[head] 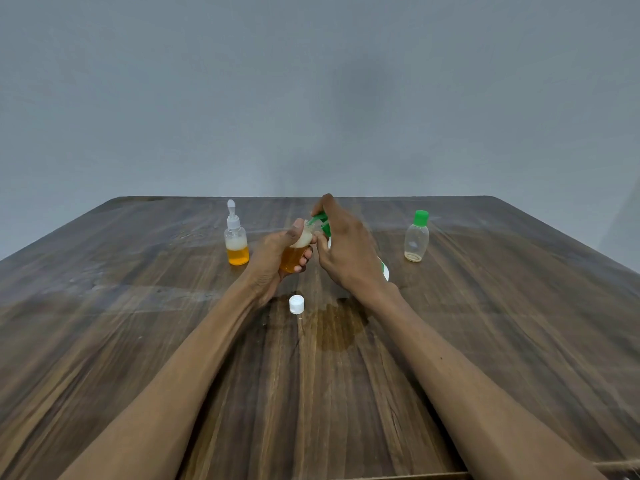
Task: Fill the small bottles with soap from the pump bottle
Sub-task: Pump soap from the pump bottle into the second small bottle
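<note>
Above the grained wooden table [138,341], left hand [268,263] clasping amber-filled small bottle [294,254], right hand [348,247] wrapped round green-nozzled pump bottle [383,270].

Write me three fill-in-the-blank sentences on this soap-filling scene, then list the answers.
1. The left hand holds a small clear bottle of orange soap with its cap ____.
2. The loose white cap lies on the wooden ____.
3. The empty clear bottle at the right has a ____ cap.

Answers: off; table; green
</note>
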